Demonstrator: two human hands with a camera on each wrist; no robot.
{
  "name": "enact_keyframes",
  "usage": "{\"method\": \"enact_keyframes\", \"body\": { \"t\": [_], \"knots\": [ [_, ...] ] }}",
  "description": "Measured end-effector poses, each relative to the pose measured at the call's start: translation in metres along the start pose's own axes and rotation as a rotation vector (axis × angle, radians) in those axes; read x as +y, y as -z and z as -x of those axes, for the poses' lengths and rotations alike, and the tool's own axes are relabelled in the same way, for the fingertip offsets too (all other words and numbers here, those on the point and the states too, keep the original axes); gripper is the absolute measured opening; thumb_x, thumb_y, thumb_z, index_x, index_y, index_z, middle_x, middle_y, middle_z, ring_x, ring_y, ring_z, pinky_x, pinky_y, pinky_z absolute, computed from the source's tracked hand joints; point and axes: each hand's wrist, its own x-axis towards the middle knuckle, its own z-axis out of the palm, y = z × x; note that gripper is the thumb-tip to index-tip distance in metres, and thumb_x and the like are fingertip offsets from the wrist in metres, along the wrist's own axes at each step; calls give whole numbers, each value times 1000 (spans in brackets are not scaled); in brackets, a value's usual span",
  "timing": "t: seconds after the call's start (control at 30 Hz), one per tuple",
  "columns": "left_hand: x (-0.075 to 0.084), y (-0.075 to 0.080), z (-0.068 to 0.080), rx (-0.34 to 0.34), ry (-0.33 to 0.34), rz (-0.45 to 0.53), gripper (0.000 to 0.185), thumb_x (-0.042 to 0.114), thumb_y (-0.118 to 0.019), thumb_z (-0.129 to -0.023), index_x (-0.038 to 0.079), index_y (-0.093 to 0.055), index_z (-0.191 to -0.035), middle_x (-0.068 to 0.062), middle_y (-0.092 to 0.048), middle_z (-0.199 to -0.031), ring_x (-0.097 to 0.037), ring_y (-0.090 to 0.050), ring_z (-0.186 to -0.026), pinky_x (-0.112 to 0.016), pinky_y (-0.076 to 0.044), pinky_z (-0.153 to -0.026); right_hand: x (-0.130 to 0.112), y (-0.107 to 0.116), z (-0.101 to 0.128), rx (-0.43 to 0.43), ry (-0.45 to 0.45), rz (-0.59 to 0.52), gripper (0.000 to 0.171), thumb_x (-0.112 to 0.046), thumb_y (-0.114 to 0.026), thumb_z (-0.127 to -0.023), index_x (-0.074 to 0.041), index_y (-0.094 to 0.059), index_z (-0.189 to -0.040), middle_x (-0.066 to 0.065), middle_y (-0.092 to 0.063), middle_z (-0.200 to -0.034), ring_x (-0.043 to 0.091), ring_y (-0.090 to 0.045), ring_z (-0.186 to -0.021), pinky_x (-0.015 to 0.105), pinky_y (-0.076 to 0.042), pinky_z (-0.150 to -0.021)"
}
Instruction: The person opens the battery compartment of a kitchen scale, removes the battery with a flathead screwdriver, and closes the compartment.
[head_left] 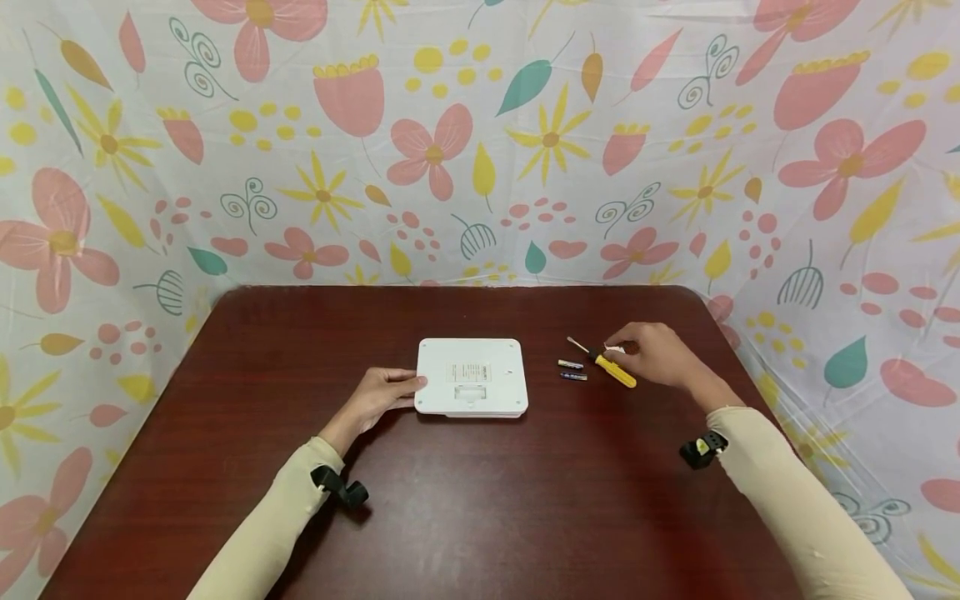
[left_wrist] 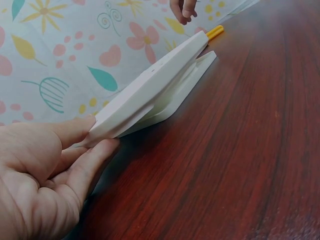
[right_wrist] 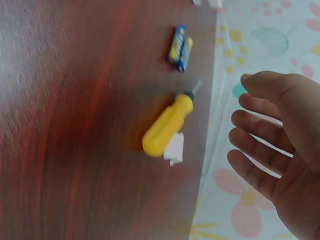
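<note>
A flat white device [head_left: 431,358], which looks like a kitchen scale, lies underside up with a label and an uncovered battery compartment [head_left: 471,392]. My left hand [head_left: 381,393] pinches its left edge, thumb above and fingers below, as the left wrist view shows. Over the table at the right, my right hand [head_left: 663,357] hovers with loosely bent fingers and holds nothing. Below it lies a yellow-handled screwdriver [right_wrist: 167,127], apart from the hand in the right wrist view. A small white plastic piece [right_wrist: 174,148], perhaps the battery cover, is beside the handle, partly hidden by it.
Two small batteries [head_left: 572,371] lie side by side between the scale and the screwdriver. The dark red wooden table [head_left: 480,500] has flower-printed cloth [head_left: 480,167] behind it and along both sides. Each wrist carries a black camera mount [head_left: 339,487].
</note>
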Motion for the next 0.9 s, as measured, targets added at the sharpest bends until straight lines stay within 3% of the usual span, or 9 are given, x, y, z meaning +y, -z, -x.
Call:
{"method": "enact_keyframes", "body": {
  "t": [0.2, 0.4, 0.67, 0.9],
  "knots": [
    [0, 0, 1, 0, -2, -2, 40, 3, -72, -95, -17, -60, -128, -22, -70, -115, -18, -72, -93, -36, -63, -87, 20, 8, 4, 37, -76, -14, 19, -16, -72, -96, -5, -78, -110, 10, -76, -104, 26, -69, -92, 46, -60, -77],
    [0, 0, 0, 4, 2, -7, 42, 3, -72, -95, -17, -59, -129, -24, -69, -118, -18, -72, -94, -36, -63, -88, 36, 7, 3, 43, -166, -16, 20, -21, -70, -98, -6, -79, -108, 14, -76, -106, 26, -67, -88, 38, -54, -69],
    [0, 1, 0, -1, 0, 11, 41, 2, -71, -95, -19, -59, -128, -23, -71, -113, -17, -72, -92, -36, -63, -87, 44, -10, -2, 23, -343, -37, 30, -32, -70, -98, -5, -79, -106, 18, -75, -108, 36, -68, -96, 57, -57, -80],
    [-1, 0, -1, -1, 1, -6, 41, 3, -71, -95, -18, -59, -128, -22, -71, -114, -17, -72, -93, -35, -63, -87, 40, -22, -7, 37, -453, -16, 34, -35, -70, -96, -3, -79, -103, 18, -75, -102, 33, -67, -82, 54, -57, -74]
  ]
}}
